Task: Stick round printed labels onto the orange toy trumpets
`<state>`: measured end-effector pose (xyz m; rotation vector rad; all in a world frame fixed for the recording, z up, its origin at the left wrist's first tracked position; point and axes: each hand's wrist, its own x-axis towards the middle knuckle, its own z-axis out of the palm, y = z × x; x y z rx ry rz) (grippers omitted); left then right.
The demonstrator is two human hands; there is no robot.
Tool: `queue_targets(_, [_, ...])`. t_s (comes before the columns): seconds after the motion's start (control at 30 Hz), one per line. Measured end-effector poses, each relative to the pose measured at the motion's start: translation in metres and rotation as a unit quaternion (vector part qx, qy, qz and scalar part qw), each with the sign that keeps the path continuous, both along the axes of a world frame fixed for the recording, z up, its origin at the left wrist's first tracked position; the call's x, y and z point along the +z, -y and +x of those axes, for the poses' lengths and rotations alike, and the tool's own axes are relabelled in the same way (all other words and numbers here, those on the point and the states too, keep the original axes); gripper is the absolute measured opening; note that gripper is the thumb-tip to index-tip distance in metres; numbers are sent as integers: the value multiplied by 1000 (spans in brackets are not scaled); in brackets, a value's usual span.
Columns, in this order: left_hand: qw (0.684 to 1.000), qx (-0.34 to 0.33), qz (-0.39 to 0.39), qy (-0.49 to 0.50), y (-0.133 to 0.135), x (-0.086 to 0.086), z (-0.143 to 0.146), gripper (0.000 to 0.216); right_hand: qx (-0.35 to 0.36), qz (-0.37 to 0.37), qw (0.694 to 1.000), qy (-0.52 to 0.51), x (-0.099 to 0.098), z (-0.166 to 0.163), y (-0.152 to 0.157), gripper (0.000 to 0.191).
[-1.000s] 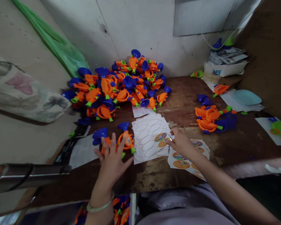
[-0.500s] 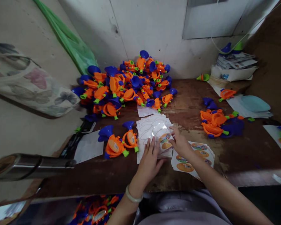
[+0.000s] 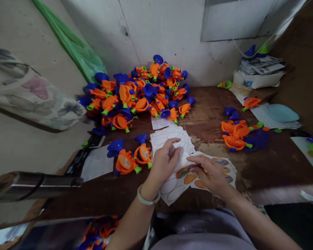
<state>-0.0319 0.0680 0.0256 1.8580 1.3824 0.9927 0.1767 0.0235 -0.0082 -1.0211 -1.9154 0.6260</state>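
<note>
My left hand [image 3: 163, 164] grips the upper edge of a white sticker sheet [image 3: 177, 180] that is lifted and tilted toward me. Most ovals on it are peeled blank; two orange stickers remain near its right side. My right hand [image 3: 210, 173] pinches the sheet at those stickers. Under my right hand lies a stack of full sticker sheets [image 3: 225, 166]. A stack of used sheets [image 3: 169, 136] lies just beyond my left hand. Two orange and blue toy trumpets [image 3: 131, 158] lie left of my left hand.
A big heap of orange and blue toy trumpets [image 3: 138, 93] fills the back left of the wooden table [image 3: 206, 104]. A smaller group of trumpets [image 3: 240, 133] lies at right. Papers and a box [image 3: 255, 74] sit in the back right corner. A metal tube [image 3: 33, 185] crosses the left foreground.
My left hand left the toy trumpets, moved right and took hold of the top sticker sheet. Both hands have lifted that sheet off the stack and drawn it toward me.
</note>
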Motion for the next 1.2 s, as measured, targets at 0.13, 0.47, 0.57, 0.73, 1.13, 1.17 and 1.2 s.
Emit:
queue_targets(0.13, [996,-25,-35,76,10,18,4,31,-31,69,997,-5,14,0,9,39])
queue_targets(0.47, [987,3,-99,123,5,25,13,29,-62,187,980,-15,15,3,19,40])
queue_targets(0.57, [989,51,-59,129,-6,28,7,27,-121,172,977,-43,9,8,32,31])
queue_targets(0.73, [991,56,-27,123,-15,38,5,24,-161,121,971,-126,11,15,34,27])
queue_targets(1.13, [989,29,-42,137,-12,41,18,25,-76,48,987,-130,9,12,19,53])
queue_targets(1.17, [990,28,-39,134,-12,42,19,24,-78,51,986,-135,11,12,19,54])
queue_targets(1.2, [990,24,-40,131,-13,42,19,24,-82,60,985,-137,13,11,19,55])
